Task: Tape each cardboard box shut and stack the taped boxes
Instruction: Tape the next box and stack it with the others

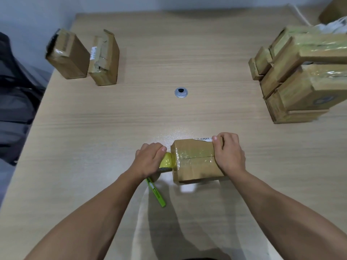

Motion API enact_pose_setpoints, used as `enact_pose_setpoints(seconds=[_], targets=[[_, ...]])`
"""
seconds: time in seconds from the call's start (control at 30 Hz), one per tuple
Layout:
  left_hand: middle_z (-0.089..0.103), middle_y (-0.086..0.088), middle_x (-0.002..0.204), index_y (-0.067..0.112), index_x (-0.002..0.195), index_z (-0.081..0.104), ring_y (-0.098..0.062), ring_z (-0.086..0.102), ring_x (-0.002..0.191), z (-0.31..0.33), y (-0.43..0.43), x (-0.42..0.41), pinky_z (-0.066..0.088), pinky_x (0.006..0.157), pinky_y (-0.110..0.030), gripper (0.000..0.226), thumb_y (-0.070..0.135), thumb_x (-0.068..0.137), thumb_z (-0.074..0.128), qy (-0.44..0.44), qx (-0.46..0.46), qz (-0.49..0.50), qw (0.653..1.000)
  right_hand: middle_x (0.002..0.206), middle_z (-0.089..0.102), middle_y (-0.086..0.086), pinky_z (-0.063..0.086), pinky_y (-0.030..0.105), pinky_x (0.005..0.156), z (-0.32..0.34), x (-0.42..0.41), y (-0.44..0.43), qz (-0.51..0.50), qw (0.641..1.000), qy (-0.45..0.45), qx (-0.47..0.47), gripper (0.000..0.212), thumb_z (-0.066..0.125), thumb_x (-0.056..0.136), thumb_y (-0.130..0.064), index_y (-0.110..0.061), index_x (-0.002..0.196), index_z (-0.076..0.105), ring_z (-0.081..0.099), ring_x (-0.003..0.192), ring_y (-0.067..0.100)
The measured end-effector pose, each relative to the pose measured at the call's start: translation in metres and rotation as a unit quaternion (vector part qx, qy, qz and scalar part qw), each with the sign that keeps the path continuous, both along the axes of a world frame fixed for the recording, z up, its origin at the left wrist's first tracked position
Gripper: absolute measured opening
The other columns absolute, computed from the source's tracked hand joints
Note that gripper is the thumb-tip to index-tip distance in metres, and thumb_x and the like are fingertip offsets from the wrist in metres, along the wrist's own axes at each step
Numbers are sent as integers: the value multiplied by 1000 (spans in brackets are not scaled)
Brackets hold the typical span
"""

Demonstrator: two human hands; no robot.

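At the far left of the pale wood-grain table [112, 119], two small brown cardboard boxes [82, 57] are stood on end, seemingly not yet sealed. Near the front edge, a roll of yellowish clear tape [167, 162] is gripped by the curled fingers of the left hand [149, 159] and pressed to the end of a small brown cardboard box [195, 160], over a green pen-shaped cutter [156, 194]. The box's other end is clamped by the right hand [229, 152], fingers closed over it. The box is judged light and stiff, liable to slide; it is best held by its ends. Taped boxes are stacked at right [296, 81].
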State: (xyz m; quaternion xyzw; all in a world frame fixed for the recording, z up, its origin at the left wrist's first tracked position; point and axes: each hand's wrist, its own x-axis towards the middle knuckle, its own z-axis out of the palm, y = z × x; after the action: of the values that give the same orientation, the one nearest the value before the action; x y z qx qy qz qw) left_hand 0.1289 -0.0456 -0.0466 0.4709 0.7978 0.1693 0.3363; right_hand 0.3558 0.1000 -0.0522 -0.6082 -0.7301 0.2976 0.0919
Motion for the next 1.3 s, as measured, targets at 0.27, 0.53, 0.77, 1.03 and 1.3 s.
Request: enact_pose_setpoints(seconds=[0.27,0.53,0.77,1.03,1.3], targets=[[58,7,107,13,111,65,-16,49,107,11,-14,-3,32,90,-29,41,35,104,31,-22,119,127,985,131,45,-7,35,36,79,2,-1,0,-17,1000,-7,-11,34,36,103,-51,-26,112,57,57,96,27],[58,-8,90,5,97,52,-30,54,87,-1,-54,-7,37,71,-35,12,17,95,49,12,-54,364,930,131,44,-7,34,35,79,4,1,2,-20,1000,5,-19,34,36,103,-50,-25,113,58,52,90,24],[64,-4,82,13,86,59,-20,58,75,-31,-69,16,36,56,-31,52,64,82,63,47,-217,264,939,131,43,-6,37,36,80,4,1,1,-18,1000,9,-20,35,37,103,-51,-26,114,57,54,90,27],[63,-6,77,9,79,64,-19,57,65,-22,-58,19,38,51,-27,30,39,82,66,73,-234,256,935,132,43,-6,36,36,79,4,2,2,-16,1000,3,-23,36,36,103,-52,-26,115,57,52,88,25],[64,-9,83,10,96,54,-30,57,78,25,-51,-20,40,66,-35,16,26,96,56,75,-46,257,962,131,43,-6,37,36,79,3,0,2,-15,1000,1,-21,37,36,103,-53,-25,116,56,53,88,27]])
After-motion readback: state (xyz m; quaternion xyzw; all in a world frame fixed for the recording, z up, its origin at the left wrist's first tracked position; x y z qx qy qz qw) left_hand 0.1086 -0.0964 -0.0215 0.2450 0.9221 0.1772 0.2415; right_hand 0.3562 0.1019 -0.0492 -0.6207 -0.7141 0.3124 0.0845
